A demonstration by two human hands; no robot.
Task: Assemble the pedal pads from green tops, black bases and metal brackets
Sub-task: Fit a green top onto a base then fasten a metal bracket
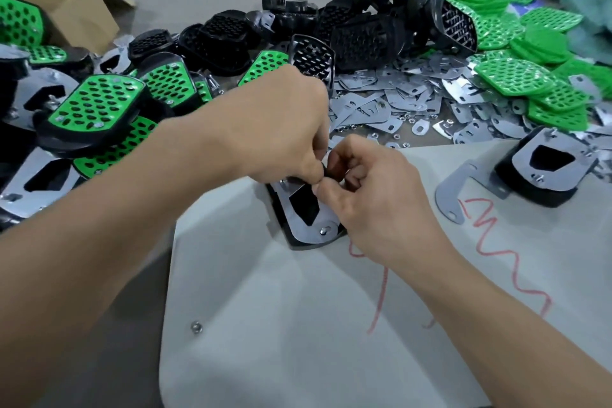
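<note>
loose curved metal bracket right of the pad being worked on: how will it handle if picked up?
The curved metal bracket looks like thin sheet, so probably light and stiff. It lies flat on the mat, so likely awkward to lift by the edge. Shiny finish suggests it may slide when pushed.

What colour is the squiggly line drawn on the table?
Red, a wavy scribble on the grey table, seen in the head view.

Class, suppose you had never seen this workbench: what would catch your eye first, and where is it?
First, the two hands at the centre: the left hand and right hand pinch something small over an upturned pedal pad with its metal bracket showing. Next, bright green tops heaped at the far right, beside a scatter of loose metal brackets.
</note>
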